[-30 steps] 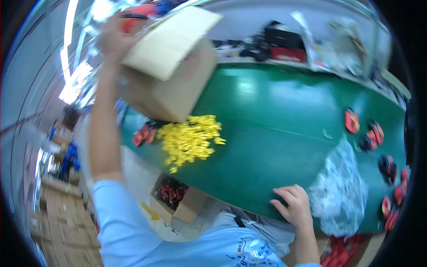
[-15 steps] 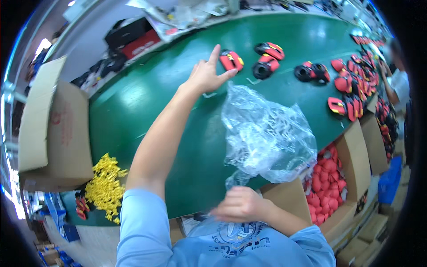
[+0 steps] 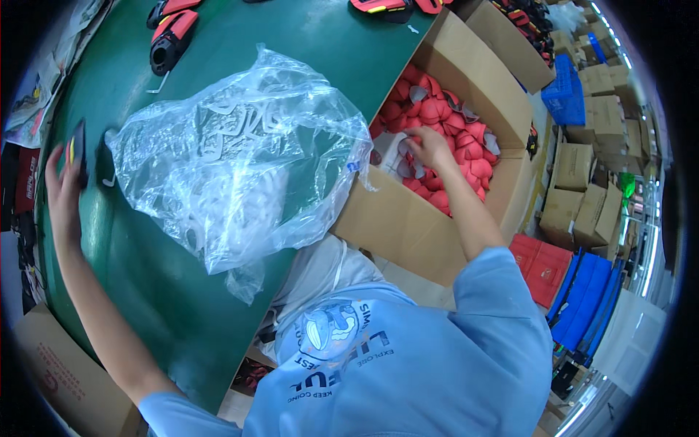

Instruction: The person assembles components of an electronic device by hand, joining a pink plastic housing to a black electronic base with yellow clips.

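Note:
At the far left of the green table, my left hand [image 3: 64,186] is closed on a red-and-black shoe-shaped piece [image 3: 79,154] with a yellow part, tilted up on edge. Over on the right, my right hand [image 3: 431,149] reaches into an open cardboard box [image 3: 408,226]. Its fingers are bent together at the edge of a white, filmy piece [image 3: 391,154]; the fingertips are partly hidden. Red dome-shaped pieces [image 3: 466,149] fill the box around that hand. Between my hands lies a crumpled clear plastic bag [image 3: 240,182] with white hook-like parts inside.
More red-and-black pieces [image 3: 173,40] lie along the far side of the table. A small white hook [image 3: 158,83] is beside them. At the lower left stands a cardboard carton [image 3: 65,371]. Blue crates [image 3: 564,91] and stacked cartons [image 3: 601,124] stand at the right.
My view has swung to the right. My left hand has taken hold of the red-and-black piece it was beside. My right hand has gone from in front of my body into the box.

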The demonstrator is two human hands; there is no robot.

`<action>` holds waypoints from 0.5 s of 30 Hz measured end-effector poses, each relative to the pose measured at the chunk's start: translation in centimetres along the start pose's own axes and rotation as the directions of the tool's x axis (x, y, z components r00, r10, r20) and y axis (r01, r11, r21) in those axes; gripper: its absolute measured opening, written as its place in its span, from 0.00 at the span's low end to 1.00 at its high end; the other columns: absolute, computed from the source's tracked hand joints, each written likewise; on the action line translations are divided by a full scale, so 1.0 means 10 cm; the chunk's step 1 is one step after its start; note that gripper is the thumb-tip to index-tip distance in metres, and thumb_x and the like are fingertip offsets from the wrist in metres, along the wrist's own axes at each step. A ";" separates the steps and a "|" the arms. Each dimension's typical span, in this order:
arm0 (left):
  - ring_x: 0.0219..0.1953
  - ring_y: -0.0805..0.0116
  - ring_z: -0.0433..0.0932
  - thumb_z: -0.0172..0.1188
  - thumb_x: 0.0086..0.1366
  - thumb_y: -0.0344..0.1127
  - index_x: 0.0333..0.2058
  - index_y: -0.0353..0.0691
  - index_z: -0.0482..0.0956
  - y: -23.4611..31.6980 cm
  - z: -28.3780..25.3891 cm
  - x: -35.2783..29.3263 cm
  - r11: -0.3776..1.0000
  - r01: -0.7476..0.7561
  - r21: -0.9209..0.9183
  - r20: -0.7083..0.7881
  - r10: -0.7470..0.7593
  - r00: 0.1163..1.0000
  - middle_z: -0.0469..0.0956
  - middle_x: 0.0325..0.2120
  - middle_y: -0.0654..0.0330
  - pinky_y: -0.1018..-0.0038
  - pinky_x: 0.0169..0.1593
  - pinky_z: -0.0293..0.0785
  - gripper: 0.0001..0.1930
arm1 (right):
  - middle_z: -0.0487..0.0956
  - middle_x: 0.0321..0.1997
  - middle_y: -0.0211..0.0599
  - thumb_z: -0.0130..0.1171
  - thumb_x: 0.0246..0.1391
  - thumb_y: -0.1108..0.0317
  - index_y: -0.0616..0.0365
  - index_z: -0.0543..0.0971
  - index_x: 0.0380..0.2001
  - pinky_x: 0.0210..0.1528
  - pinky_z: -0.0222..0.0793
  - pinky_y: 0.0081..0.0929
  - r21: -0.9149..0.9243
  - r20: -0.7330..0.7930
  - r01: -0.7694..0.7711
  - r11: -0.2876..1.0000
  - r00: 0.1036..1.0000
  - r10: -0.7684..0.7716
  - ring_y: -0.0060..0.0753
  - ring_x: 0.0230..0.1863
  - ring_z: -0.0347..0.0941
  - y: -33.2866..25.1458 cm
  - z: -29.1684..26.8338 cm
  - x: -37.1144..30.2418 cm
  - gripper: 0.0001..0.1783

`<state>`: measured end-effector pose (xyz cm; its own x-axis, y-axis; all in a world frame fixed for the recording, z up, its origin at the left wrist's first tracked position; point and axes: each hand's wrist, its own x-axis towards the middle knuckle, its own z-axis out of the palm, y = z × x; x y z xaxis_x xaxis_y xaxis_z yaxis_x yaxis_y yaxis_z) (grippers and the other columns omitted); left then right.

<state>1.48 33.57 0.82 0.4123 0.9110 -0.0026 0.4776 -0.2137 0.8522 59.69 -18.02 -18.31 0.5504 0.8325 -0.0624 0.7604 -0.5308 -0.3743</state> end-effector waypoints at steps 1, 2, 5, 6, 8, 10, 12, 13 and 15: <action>0.50 0.73 0.75 0.63 0.75 0.44 0.74 0.42 0.61 0.05 -0.10 -0.37 0.999 0.011 0.054 0.028 -0.013 1.000 0.80 0.57 0.56 0.76 0.53 0.68 0.35 | 0.84 0.51 0.48 0.69 0.61 0.57 0.52 0.82 0.58 0.56 0.80 0.48 -0.145 0.056 0.093 0.985 0.995 -0.086 0.54 0.53 0.82 0.13 0.12 0.04 0.23; 0.53 0.72 0.75 0.63 0.75 0.43 0.75 0.42 0.60 0.16 -0.29 -0.85 0.991 0.033 0.127 0.028 -0.037 0.999 0.79 0.59 0.55 0.75 0.57 0.69 0.36 | 0.84 0.51 0.48 0.69 0.61 0.57 0.52 0.82 0.58 0.56 0.80 0.48 -0.125 0.065 0.117 0.985 0.992 -0.109 0.54 0.53 0.82 0.05 0.23 0.17 0.23; 0.62 0.68 0.72 0.64 0.75 0.41 0.77 0.39 0.57 0.15 -0.29 -1.90 0.999 0.036 0.030 0.066 -0.038 0.997 0.73 0.65 0.55 0.70 0.66 0.65 0.39 | 0.80 0.57 0.47 0.70 0.60 0.55 0.51 0.79 0.58 0.59 0.79 0.52 -0.328 0.044 -0.106 0.939 0.991 0.128 0.58 0.58 0.78 -0.04 0.39 0.29 0.26; 0.66 0.64 0.71 0.65 0.74 0.40 0.77 0.38 0.56 0.22 -0.20 -2.21 0.999 0.019 0.044 0.058 -0.021 0.998 0.72 0.67 0.54 0.67 0.70 0.63 0.39 | 0.80 0.57 0.47 0.70 0.60 0.55 0.51 0.79 0.58 0.59 0.79 0.52 -0.324 0.052 -0.098 0.941 0.991 0.121 0.58 0.58 0.78 -0.04 0.41 0.29 0.26; 0.69 0.58 0.69 0.62 0.65 0.27 0.76 0.36 0.57 0.28 -0.04 -2.76 0.992 -0.014 0.129 -0.056 0.022 0.998 0.68 0.70 0.47 0.63 0.74 0.59 0.41 | 0.81 0.55 0.48 0.71 0.60 0.53 0.53 0.81 0.54 0.55 0.80 0.45 -0.361 0.159 -0.074 0.929 0.977 0.140 0.51 0.56 0.80 -0.13 0.47 0.34 0.24; 0.71 0.52 0.68 0.57 0.58 0.23 0.73 0.35 0.62 0.43 0.17 -2.98 0.923 -0.055 0.382 0.060 0.034 0.998 0.68 0.71 0.45 0.59 0.75 0.59 0.41 | 0.82 0.53 0.44 0.70 0.62 0.54 0.55 0.81 0.52 0.52 0.79 0.39 -0.059 0.162 -0.208 0.976 0.963 0.215 0.43 0.54 0.80 -0.05 0.31 0.24 0.22; 0.71 0.44 0.67 0.57 0.58 0.23 0.70 0.35 0.66 0.51 0.33 -3.14 0.806 -0.187 0.562 0.121 0.144 0.982 0.67 0.71 0.43 0.55 0.75 0.58 0.38 | 0.83 0.51 0.41 0.69 0.65 0.55 0.56 0.82 0.50 0.49 0.78 0.34 0.257 0.199 -0.313 0.914 0.943 0.267 0.35 0.52 0.80 -0.19 0.14 0.18 0.19; 0.70 0.43 0.67 0.59 0.59 0.24 0.69 0.35 0.68 0.55 0.37 -3.19 0.816 -0.211 0.538 0.098 0.188 0.977 0.67 0.71 0.43 0.54 0.75 0.59 0.36 | 0.83 0.50 0.37 0.67 0.68 0.57 0.57 0.82 0.49 0.49 0.76 0.30 0.522 0.173 -0.312 0.793 0.950 0.260 0.28 0.51 0.78 -0.32 0.01 0.11 0.16; 0.69 0.42 0.68 0.60 0.59 0.25 0.67 0.35 0.70 0.57 0.39 -3.33 0.824 -0.203 0.530 0.043 0.213 0.976 0.68 0.70 0.43 0.53 0.74 0.61 0.34 | 0.82 0.49 0.30 0.61 0.73 0.64 0.59 0.82 0.49 0.50 0.72 0.24 0.779 0.051 -0.129 0.613 0.988 0.143 0.19 0.49 0.74 -0.68 -0.40 -0.05 0.11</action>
<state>-6.50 0.62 3.71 0.5376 0.8285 0.1568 0.7204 -0.5479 0.4253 55.65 -15.42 -12.02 0.6353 0.7550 -0.1622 0.1270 -0.3093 -0.9424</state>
